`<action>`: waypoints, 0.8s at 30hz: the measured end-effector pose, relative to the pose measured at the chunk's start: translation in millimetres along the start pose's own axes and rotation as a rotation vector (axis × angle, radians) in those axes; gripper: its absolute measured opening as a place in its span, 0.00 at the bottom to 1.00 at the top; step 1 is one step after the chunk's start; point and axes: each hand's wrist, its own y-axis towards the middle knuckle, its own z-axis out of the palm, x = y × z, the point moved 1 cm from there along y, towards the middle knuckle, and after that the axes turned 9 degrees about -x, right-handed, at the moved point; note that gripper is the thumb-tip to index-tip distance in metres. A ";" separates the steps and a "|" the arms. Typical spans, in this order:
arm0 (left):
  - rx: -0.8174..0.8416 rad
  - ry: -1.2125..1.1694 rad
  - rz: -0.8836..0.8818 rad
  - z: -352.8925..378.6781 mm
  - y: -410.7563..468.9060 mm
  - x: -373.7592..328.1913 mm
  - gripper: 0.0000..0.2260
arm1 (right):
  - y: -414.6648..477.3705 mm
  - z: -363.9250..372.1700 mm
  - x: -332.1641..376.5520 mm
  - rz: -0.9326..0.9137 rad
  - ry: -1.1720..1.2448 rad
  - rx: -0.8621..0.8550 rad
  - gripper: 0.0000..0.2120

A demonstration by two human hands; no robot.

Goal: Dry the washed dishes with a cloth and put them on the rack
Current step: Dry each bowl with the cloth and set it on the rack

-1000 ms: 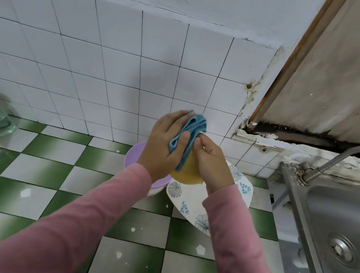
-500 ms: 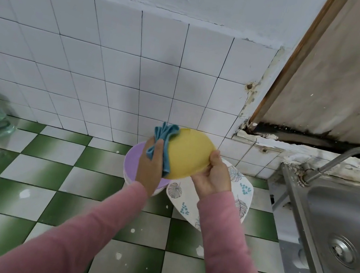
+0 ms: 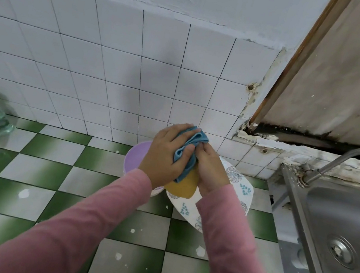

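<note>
Purple bowl [image 3: 133, 159], leaf plate [image 3: 243, 187] below yellow dish [image 3: 183, 188]; sink [image 3: 338, 222] rt (tap [image 3: 347, 156]).

— How much of the yellow bowl [image 3: 183, 188] showed?
— Only its lower edge; left hand [image 3: 166, 155], right hand [image 3: 212, 170] and cloth [image 3: 190, 147] hid the rest.
— Elsewhere?
— The sink [image 3: 340, 211] was cut off at right.

Two long pink sleeves [image 3: 78, 226]

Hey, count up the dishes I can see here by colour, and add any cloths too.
Yellow bowl: 1
Purple bowl: 1
White patterned plate: 1
Blue cloth: 1
Total: 4
</note>
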 end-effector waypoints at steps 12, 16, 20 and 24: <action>-0.065 -0.693 -1.071 2.2 -8.1 4.3 0.16 | 7.6 -33.4 -2.7 0.215 0.687 -0.270 0.07; -0.227 -0.670 -0.862 16.4 -28.0 -0.9 0.21 | 5.9 -16.1 -7.3 0.244 0.964 -0.281 0.11; -0.197 -0.434 -0.372 12.0 -38.9 9.4 0.26 | 4.4 -6.5 -5.2 0.280 1.095 -0.225 0.13; -0.052 -0.199 -0.022 -4.6 -34.4 15.0 0.30 | 2.0 -4.9 3.0 0.318 1.131 -0.157 0.14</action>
